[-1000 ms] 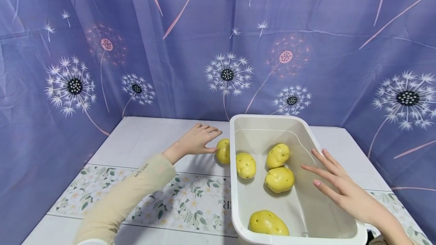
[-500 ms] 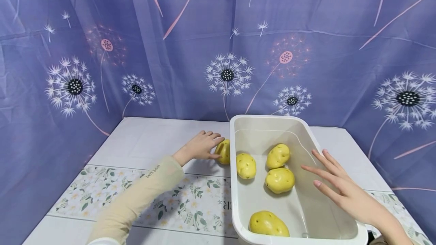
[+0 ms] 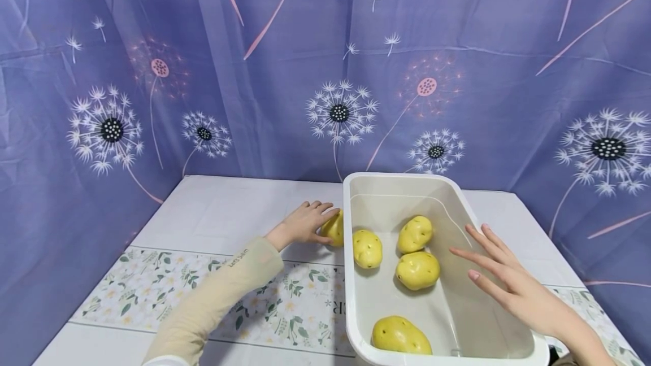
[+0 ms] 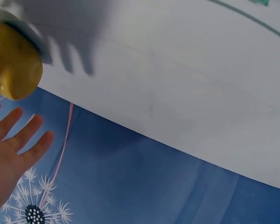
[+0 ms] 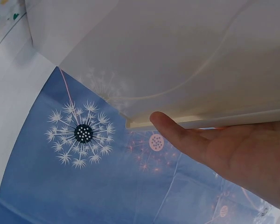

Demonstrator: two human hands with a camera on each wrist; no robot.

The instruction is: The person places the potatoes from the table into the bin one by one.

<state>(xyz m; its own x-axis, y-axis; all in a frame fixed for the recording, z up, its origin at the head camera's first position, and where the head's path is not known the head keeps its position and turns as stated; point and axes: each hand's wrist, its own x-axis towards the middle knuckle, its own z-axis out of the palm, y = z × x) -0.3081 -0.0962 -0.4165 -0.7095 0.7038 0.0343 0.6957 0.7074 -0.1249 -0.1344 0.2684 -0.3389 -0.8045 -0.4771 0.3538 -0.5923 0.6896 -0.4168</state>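
Note:
In the head view, a yellow potato (image 3: 334, 231) lies on the table, close against the outer left wall of a white plastic tub (image 3: 348, 281). My left hand (image 3: 305, 225) reaches around it, fingers over its top and thumb by its near side. From the left wrist, the same potato (image 4: 14, 60) appears beyond spread, slightly bent fingers, with a gap between. My right hand (image 3: 513, 284) hovers with fingers extended over the tub's right side. In the right wrist view, its thumb (image 5: 177, 133) overlaps the tub's rim. Several more yellow potatoes (image 3: 418, 270) lie inside the tub.
The white table has a floral-printed strip (image 3: 290, 304) across it. Behind and at both sides hangs a purple-blue curtain (image 3: 264, 100) with dandelion prints. The tub's raised walls separate the outside potato from those inside.
My left hand has moved right and slightly nearer, from beside the outside potato to around it, covering more of it. My right hand and the tub have stayed put.

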